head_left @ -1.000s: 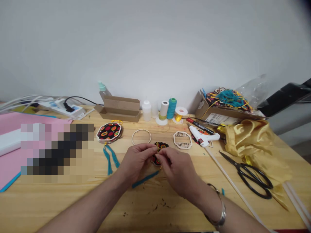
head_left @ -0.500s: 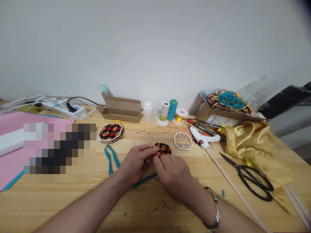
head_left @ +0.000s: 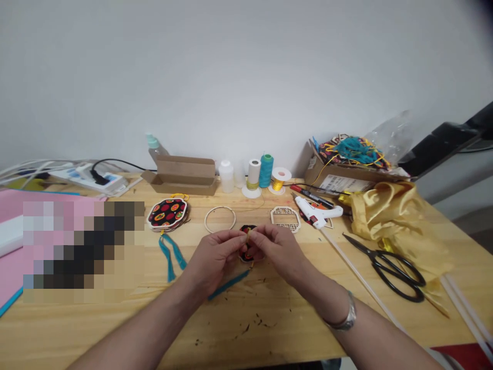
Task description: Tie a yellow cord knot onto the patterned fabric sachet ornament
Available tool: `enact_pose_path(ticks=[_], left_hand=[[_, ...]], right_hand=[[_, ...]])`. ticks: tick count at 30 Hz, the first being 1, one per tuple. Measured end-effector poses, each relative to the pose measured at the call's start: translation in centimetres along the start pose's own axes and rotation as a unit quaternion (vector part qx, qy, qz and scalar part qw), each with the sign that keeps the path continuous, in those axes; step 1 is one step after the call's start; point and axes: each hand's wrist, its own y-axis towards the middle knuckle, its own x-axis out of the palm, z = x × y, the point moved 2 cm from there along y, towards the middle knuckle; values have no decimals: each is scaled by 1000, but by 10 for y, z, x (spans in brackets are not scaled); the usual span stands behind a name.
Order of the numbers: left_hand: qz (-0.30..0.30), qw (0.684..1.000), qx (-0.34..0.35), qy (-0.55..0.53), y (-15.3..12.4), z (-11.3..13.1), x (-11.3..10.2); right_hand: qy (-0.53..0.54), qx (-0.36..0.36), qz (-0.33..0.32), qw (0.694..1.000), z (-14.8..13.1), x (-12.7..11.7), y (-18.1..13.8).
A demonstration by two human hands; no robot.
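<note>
My left hand (head_left: 215, 254) and my right hand (head_left: 279, 247) meet over the middle of the wooden table (head_left: 115, 318). Both pinch a thin yellow cord (head_left: 248, 235) at the top of a small black fabric ornament with red and yellow spots (head_left: 246, 253). The ornament is mostly hidden behind my fingers. A teal tassel (head_left: 229, 285) trails from it toward me across the table. A silver bracelet (head_left: 344, 316) is on my right wrist.
A finished spotted ornament with teal tassels (head_left: 167, 213), a wooden ring (head_left: 220, 219) and a fretwork frame (head_left: 285, 218) lie beyond my hands. A glue gun (head_left: 316, 211), black scissors (head_left: 393, 262), gold fabric (head_left: 389, 216), thread spools (head_left: 265, 172) and cardboard boxes (head_left: 181, 174) stand further back and right.
My right hand has risen from below the ornament to level with the left, so both now pinch the cord at its top. The view has shifted slightly.
</note>
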Motion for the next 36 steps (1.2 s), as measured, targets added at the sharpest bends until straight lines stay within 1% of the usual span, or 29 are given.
enact_pose_path(ticks=[3,6,14,21,27,32,36], left_hand=[[-22,1000,3,11,0,-2,1],[-46,999,-2,16,-2,-2,2],[-34,999,-14,39,-3,-1,3],[-30,996,-6,86,-3,-2,2],[-48,998,-11,47,-4,-2,2],[-33,997,3,75,-2,-3,-1],[-41,997,2,69,-2,-2,0]], right_hand=[[57,21,5,998,2,3,0],[70,9,19,997,1,3,0],[17,-29,37,999,1,-3,1],[10,-19,43,999,-1,-6,3],[83,27,8,996,-4,-4,2],[86,24,-31,996,-6,-6,2],[78,16,-39,996,-6,-8,2]])
